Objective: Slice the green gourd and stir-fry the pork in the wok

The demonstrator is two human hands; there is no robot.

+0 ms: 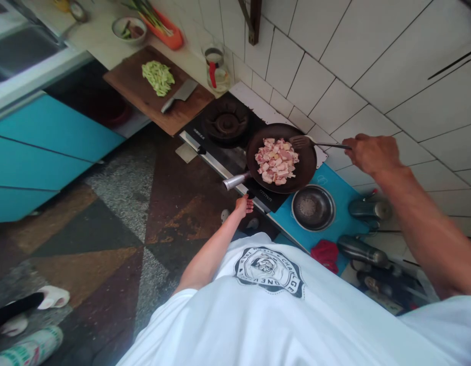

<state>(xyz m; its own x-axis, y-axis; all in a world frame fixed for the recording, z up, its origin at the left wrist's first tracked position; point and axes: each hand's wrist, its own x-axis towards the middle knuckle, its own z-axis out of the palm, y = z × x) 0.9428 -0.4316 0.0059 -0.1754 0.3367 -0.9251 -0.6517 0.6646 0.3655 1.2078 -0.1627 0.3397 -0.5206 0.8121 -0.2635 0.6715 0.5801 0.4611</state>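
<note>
A black frying pan (307, 162) with chopped pink meat pieces (278, 160) sits on the right burner of a black gas stove (216, 145). My right hand (372, 152) is shut on the thin handle of a slotted spatula (301, 142), whose blade rests at the pan's far rim beside the meat. My left hand (244, 205) reaches down to the stove's front edge, fingers at a black knob (251, 193) just below the pan's metal handle (235, 181).
The left burner (226, 122) is bare. A wooden cutting board (144, 94) holds sliced green vegetables (158, 77) and a cleaver (180, 95). A steel bowl (313, 207) sits on a blue mat at right. Another person's slippered feet (48, 297) stand at lower left.
</note>
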